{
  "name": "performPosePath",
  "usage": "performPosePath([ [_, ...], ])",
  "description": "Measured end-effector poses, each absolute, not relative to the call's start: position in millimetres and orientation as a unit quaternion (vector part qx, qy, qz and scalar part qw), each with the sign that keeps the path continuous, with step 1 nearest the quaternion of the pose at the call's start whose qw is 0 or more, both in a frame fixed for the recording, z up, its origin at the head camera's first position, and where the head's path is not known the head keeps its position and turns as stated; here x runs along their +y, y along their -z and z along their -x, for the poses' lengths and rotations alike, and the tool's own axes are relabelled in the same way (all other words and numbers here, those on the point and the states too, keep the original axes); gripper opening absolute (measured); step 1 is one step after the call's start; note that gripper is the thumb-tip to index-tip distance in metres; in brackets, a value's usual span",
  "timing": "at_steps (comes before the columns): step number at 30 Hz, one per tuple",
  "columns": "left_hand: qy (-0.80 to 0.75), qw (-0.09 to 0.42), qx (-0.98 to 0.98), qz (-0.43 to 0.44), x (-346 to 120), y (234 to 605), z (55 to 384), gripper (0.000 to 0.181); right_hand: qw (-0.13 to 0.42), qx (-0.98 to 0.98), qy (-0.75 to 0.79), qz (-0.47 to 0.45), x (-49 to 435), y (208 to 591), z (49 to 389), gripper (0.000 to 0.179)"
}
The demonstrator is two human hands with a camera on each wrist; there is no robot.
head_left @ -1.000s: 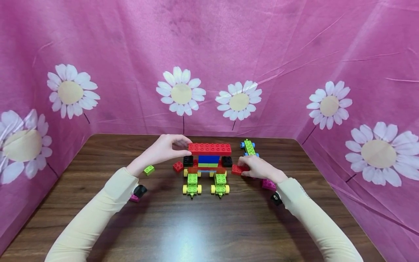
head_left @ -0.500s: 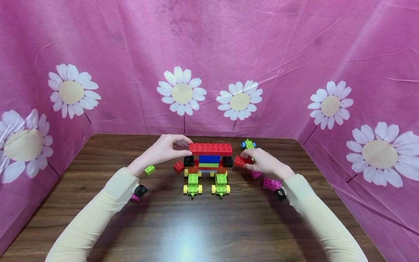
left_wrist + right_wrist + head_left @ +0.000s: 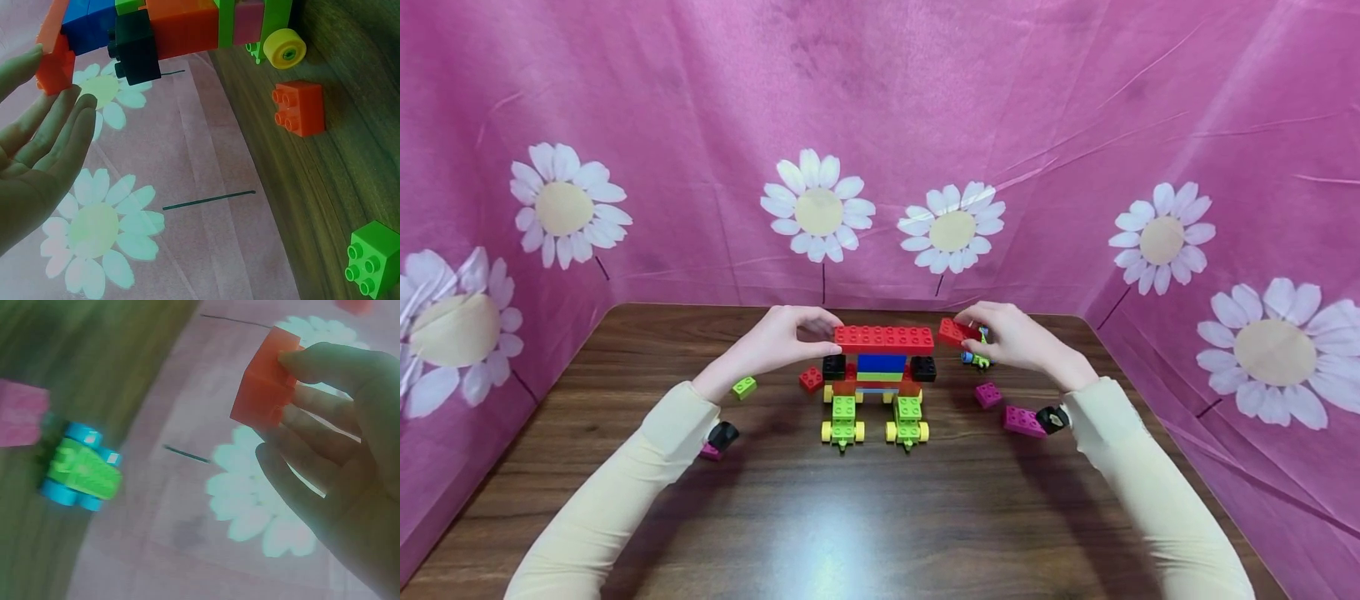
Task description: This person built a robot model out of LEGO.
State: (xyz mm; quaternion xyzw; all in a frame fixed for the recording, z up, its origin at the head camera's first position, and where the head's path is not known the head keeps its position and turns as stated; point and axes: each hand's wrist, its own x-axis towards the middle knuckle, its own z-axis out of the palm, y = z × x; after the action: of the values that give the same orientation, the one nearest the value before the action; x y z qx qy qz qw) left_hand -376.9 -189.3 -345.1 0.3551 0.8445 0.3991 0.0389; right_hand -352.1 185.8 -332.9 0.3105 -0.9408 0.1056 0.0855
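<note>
My left hand [image 3: 786, 337] pinches the left end of a long red toy brick [image 3: 883, 338], thumb at the front and fingers behind. This brick tops a structure with a blue brick [image 3: 882, 364], black bricks [image 3: 923, 368] at both sides and lime wheeled bases [image 3: 844, 408] with yellow wheels. Off to the right, my right hand [image 3: 1011, 337] holds another red brick [image 3: 953, 332] in the air between thumb and fingers. A gap separates it from the long brick's right end. In the right wrist view the held red brick [image 3: 265, 381] shows its smooth sides.
Behind the right hand stands a lime car base [image 3: 84, 467] with blue wheels. Magenta bricks [image 3: 988, 395] lie at the right. Left of the structure are a small red brick [image 3: 811, 379] and a lime brick [image 3: 744, 387]. A pink flowered cloth [image 3: 880, 100] borders the table.
My right hand has lifted the red brick from low beside the structure to about the height of its top, uncovering a magenta brick. The left hand stays on the long brick.
</note>
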Motion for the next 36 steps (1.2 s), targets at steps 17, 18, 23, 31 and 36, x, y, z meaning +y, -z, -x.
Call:
performPosePath([
  [17,-0.404,0.036,0.841,-0.357,-192,348,378,0.037,0.113,-0.920,-0.126,-0.353,147,291,352,0.032],
  [18,-0.404,0.036,0.841,-0.358,-192,348,378,0.036,0.112,-0.919,-0.126,-0.356,144,289,351,0.032],
  [23,-0.408,0.032,0.838,-0.359,-191,348,378,0.035,0.109,-0.915,-0.119,-0.369,131,282,347,0.033],
  [31,-0.410,0.031,0.837,-0.361,-190,348,378,0.035,0.108,-0.908,-0.120,-0.388,121,280,348,0.034],
  [36,-0.410,0.035,0.838,-0.359,-191,349,377,0.035,0.097,-0.899,-0.127,-0.407,112,280,348,0.035],
])
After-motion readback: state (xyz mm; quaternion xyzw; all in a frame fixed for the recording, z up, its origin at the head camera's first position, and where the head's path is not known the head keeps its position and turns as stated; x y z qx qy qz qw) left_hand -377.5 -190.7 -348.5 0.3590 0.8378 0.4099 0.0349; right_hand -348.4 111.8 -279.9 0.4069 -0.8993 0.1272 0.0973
